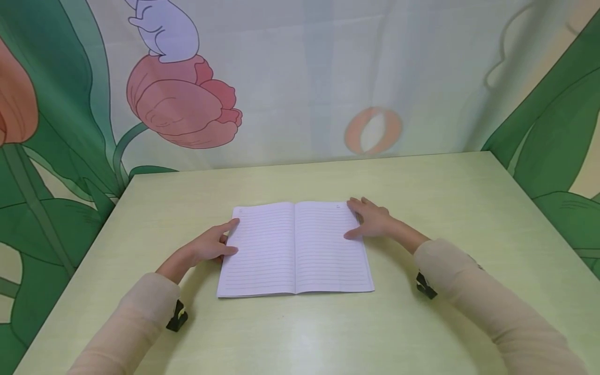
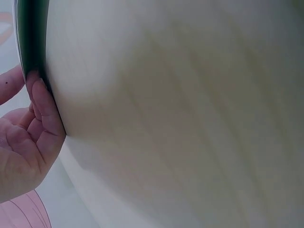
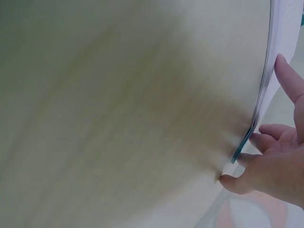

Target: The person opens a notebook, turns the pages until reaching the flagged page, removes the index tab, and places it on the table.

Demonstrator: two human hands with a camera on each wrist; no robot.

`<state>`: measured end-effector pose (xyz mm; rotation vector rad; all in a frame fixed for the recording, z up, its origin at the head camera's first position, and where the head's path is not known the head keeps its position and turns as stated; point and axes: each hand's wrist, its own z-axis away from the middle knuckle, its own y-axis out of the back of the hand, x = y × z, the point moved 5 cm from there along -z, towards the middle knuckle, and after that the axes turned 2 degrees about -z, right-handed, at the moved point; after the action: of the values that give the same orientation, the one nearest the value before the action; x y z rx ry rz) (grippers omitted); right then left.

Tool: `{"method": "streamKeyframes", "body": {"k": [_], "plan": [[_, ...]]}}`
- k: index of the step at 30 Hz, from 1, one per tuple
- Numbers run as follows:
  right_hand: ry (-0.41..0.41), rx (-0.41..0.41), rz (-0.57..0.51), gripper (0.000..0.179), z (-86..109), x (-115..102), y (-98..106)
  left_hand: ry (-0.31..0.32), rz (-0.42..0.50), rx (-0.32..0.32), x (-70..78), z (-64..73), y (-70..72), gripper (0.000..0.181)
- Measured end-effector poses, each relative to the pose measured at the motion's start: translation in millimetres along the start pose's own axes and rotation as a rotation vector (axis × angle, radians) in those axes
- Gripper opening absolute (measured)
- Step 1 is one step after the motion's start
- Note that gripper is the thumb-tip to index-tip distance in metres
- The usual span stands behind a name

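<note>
An open notebook (image 1: 262, 250) with lined white pages lies on the table, its spine running down the middle. At its left edge my left hand (image 1: 211, 244) grips the notebook, thumb and index fingertip on the page. Curled fingers (image 2: 45, 102) of that hand tuck in by the dark green cover (image 2: 39, 33) in the left wrist view. My right hand (image 1: 372, 219) rests at the upper right edge, fingers spread and thumb (image 3: 286, 76) on the page. In the right wrist view its other fingertips touch the edge by the teal cover corner (image 3: 241, 146).
The pale yellow-green table (image 1: 290, 338) extends around the notebook. Behind it hangs a curtain (image 1: 300, 104) printed with flowers, leaves and a rabbit. A black strapped device (image 1: 177, 316) sits under the left sleeve, and another black device (image 1: 426, 286) under the right sleeve.
</note>
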<state>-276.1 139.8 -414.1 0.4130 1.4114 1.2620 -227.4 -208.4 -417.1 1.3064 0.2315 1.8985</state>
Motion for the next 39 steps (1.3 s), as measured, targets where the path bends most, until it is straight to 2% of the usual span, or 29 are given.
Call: {"method": "streamKeyframes", "body": {"k": [7,14,20,27,30,32,34,37,39], "plan": [[-0.013,0.003,-0.013,0.091,1.7,2,0,0.008,-0.008,0.000,1.0,0.8,0.5,0.077],[-0.025,0.002,0.022,0.090,2.4,0,0,0.004,-0.012,-0.001,2.1,2.0,0.3,0.077],[0.000,0.017,0.053,0.085,4.3,-7,2,0.010,-0.010,0.002,-0.4,0.4,0.6,0.077],[0.054,0.034,-0.030,0.078,5.0,-15,1,0.001,0.001,0.002,-0.6,0.8,0.6,0.078],[0.053,0.073,-0.114,0.069,3.9,-18,2,-0.002,0.005,0.001,-0.5,1.1,0.8,0.078],[0.030,0.082,-0.237,0.063,3.3,-21,3,-0.002,0.005,0.002,-0.6,1.1,1.0,0.078],[-0.011,0.088,-0.404,0.061,3.5,-24,5,-0.005,0.002,0.001,-1.0,0.7,1.1,0.078],[-0.087,0.104,-0.640,0.069,3.9,-27,5,-0.003,0.003,0.001,-1.9,0.0,0.9,0.077],[-0.126,0.135,-0.727,0.077,3.5,-28,5,-0.001,0.001,0.003,-2.2,-0.4,0.8,0.077]]}}
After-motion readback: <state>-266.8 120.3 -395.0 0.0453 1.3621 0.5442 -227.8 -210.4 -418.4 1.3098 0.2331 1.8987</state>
